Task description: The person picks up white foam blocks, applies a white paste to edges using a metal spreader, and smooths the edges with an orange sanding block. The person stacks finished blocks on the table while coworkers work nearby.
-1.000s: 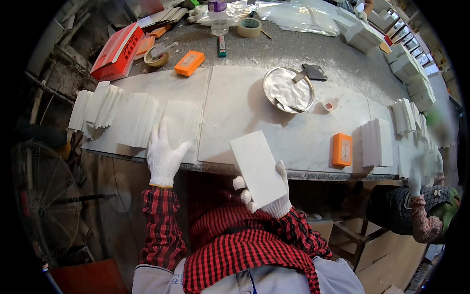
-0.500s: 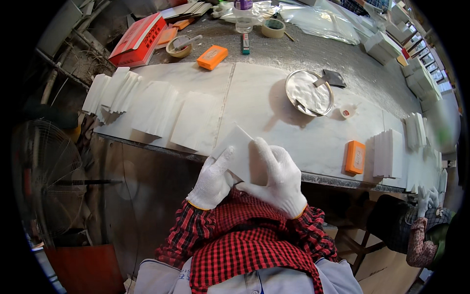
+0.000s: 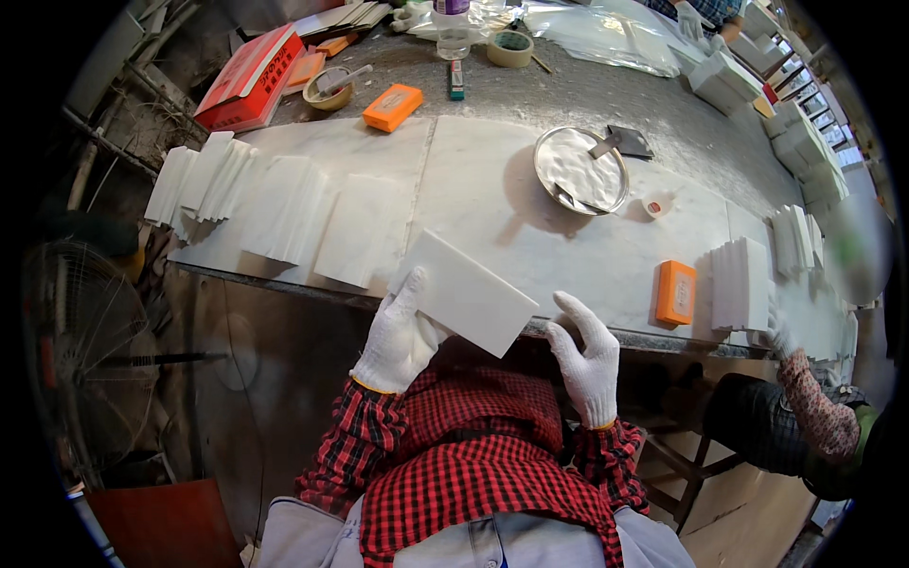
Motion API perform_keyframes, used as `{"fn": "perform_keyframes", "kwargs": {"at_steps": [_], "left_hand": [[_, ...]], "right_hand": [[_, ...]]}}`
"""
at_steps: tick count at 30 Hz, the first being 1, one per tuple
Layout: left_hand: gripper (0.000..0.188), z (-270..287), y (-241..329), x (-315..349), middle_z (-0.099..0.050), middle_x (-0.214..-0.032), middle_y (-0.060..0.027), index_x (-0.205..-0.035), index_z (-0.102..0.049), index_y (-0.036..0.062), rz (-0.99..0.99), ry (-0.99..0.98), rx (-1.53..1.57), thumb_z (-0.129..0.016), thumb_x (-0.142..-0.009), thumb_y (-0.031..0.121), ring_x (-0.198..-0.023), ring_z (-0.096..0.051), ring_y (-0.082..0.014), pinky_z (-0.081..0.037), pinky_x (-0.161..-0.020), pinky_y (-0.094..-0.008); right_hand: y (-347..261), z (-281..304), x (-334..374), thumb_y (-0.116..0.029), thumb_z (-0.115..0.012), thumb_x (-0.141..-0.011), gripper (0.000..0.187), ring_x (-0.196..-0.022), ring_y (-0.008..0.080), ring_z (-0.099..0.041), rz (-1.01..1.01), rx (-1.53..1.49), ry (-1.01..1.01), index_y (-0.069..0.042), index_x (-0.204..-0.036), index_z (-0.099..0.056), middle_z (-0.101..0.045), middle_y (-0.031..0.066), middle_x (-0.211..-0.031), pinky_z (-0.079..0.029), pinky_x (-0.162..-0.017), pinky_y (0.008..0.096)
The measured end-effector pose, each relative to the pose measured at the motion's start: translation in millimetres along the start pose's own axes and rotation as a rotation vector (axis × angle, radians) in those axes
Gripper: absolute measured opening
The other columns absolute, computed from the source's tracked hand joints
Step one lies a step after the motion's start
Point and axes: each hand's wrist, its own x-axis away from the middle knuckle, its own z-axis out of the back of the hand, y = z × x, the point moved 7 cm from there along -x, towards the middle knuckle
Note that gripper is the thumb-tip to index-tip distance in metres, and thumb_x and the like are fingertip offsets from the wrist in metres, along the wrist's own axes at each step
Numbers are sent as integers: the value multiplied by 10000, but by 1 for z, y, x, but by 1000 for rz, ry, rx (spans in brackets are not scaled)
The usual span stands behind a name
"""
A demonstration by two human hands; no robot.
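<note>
A thin white rectangular tile [image 3: 473,295] is tilted in front of me, just over the table's near edge, with its broad face up. My left hand [image 3: 398,333], in a white knit glove, grips it at its left side, thumb on top. Off the tile's right corner, my gloved right hand [image 3: 589,362] holds nothing, thumb and fingers apart. Beyond the tile stands a metal bowl [image 3: 540,187] of white paste [image 3: 566,163] with a flat blade in it. To the left on the table lie stacked white tiles [image 3: 284,213] and another tile group [image 3: 362,232].
An orange box [image 3: 675,293] sits beside a white tile stack [image 3: 740,284] at the right, where a co-worker's gloved hand [image 3: 778,331] reaches in. Further back are another orange box [image 3: 392,108], a red carton [image 3: 248,80], a tape roll [image 3: 509,49] and a bottle [image 3: 453,33]. A fan [image 3: 80,360] stands left.
My right hand has let go of the tile and moved right. The tile has turned to show its broad face, still in my left hand. The co-worker's hand has come up to the tiles.
</note>
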Motion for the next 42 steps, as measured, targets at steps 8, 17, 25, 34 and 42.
{"fn": "perform_keyframes", "kwargs": {"at_steps": [8, 17, 25, 34, 42], "left_hand": [[404, 10, -7, -1, -609, -1391, -127, -1432, -522, 63, 30, 60, 21, -511, -1129, 331, -1295, -612, -295, -548, -1056, -520], [433, 6, -15, -1, -569, -1467, -144, -1488, -467, 67, 25, 41, 117, -465, -1140, 325, -1362, -571, -334, -518, -1107, -542], [479, -3, -26, -1, -527, -1512, -170, -1531, -415, 50, 66, 12, 125, -463, -1139, 321, -1403, -528, -350, -481, -1146, -550], [664, -34, 1, 6, -440, -1605, -228, -1633, -283, 33, 16, -227, 2, -482, -1123, 409, -1437, -497, -399, -497, -1123, -551], [925, 26, 125, -12, -539, -1503, -219, -1608, -384, 83, -536, 453, -1939, -828, -801, 177, -1366, -533, -418, -444, -1132, -468]], "right_hand": [[15, -8, -4, -32, -646, -987, 360, -837, 139, -691, -157, -146, -5, 8, -1344, -676, -757, 113, -989, -557, -789, 282], [15, -10, -2, 16, -491, -1030, 393, -861, 113, -683, -256, -257, -23, -13, -1389, -650, -745, 96, -1092, -568, -777, 267], [-41, -11, -6, -226, -880, -777, 761, -1402, 404, -510, 327, 381, -52, -37, -1452, -583, -524, 231, -1516, -451, -1147, 474], [-57, 43, -13, -234, -893, -714, 666, -1139, 391, -610, 421, 413, -12, -90, -1319, -652, -629, 183, -1301, -508, -969, 468], [1, 274, -7, -283, -838, -831, 586, -1279, 381, -555, 38, 950, 830, -101, -1366, -685, -640, 183, -1363, -424, -1113, 476]]}}
